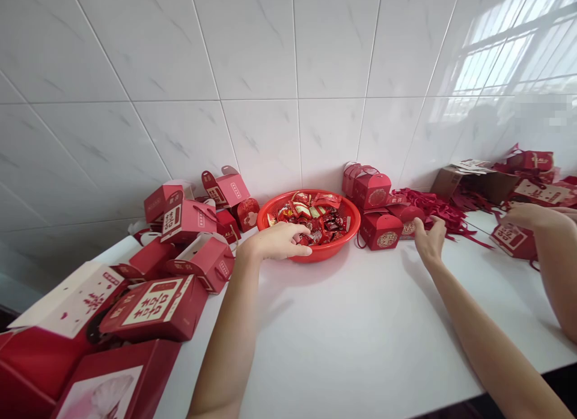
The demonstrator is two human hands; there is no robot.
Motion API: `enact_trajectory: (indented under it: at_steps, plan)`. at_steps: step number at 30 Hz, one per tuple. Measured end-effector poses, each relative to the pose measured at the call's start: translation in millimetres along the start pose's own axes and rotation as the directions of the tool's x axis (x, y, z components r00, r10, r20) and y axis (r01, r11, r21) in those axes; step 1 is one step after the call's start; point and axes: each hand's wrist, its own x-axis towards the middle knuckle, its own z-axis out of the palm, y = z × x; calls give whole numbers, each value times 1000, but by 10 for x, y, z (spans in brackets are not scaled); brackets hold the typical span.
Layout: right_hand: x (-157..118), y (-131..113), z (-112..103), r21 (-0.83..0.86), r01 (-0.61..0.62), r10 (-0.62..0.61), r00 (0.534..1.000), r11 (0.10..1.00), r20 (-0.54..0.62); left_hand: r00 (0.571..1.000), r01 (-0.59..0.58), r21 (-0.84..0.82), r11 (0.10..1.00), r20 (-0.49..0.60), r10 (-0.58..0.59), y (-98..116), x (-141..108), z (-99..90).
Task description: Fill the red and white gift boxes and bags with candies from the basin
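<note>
My left hand is over the left front rim of a red plastic basket that holds many wrapped candies. Its fingers are apart and I see nothing in them. Off to the right, my right hand hovers open above the white table, its thumb and fingers spread. Nearest to it are a small red box and a heap of red ribbons. Another closed red box stands between the basket and my right hand.
Red gift boxes crowd the table's left side. More boxes are stacked against the tiled wall. At the far right, another person's hands are over a red box, beside a brown carton.
</note>
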Motion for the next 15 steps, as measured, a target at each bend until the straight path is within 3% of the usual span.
enact_trajectory:
  at_steps: [3, 6, 10, 15]
  plan:
    - [-107, -199, -35, 57, 35, -28, 993, 998, -115, 1000, 8, -9, 1000, -8, -8, -12, 7, 4]
    - [-294, -461, -9, 108, 321, -304, 942, 941, -143, 1000, 8, -18, 1000, -12, -9, -13, 7, 11]
    - [-687, -772, 87, 129, 631, -628, 775, 765, -65, 1000, 9, -15, 1000, -7, -9, -30, 28, 18]
    - [-1239, -958, 212, 256, 787, -825, 556, 562, 102, 1000, 17, -45, 999, -23, -19, -71, 64, 45]
